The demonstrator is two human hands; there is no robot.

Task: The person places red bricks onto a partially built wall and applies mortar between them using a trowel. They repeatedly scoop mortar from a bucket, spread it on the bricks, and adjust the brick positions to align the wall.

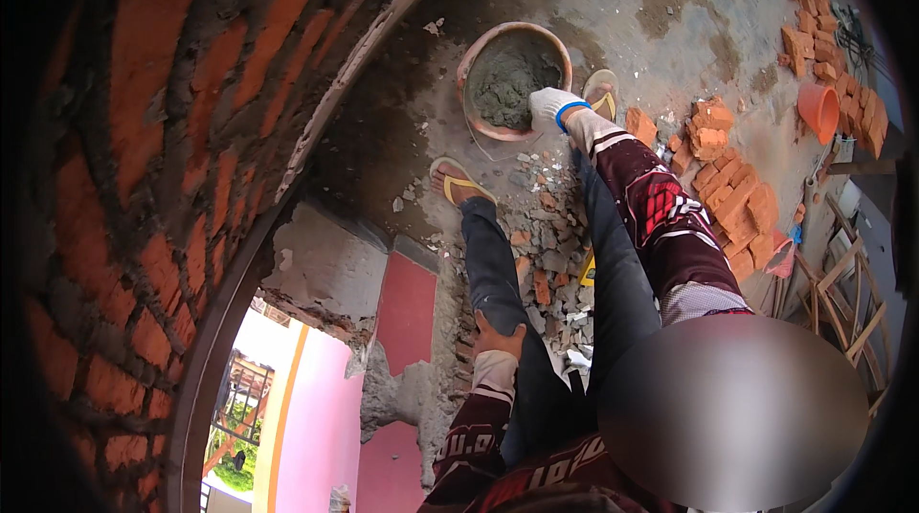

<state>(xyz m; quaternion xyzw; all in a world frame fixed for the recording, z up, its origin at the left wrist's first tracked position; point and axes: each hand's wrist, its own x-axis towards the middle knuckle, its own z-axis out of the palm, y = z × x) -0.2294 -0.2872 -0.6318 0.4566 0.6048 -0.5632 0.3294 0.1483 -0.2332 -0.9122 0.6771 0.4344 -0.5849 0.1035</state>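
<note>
A round terracotta-coloured basin stands on the floor ahead of me, with wet grey mortar in it. My right hand, in a white knit glove with a blue cuff, is at the basin's right rim, beside the mortar. Its fingers look closed; whatever they grip is hidden beneath the glove. Lower down, my bare left hand rests on my left leg, thumb and fingers apart, holding nothing.
Brick rubble lies between my sandalled feet. Stacked bricks, an orange bucket and wooden framing are at right. A brick wall rises at left above a window opening. A blurred oval hides the lower right.
</note>
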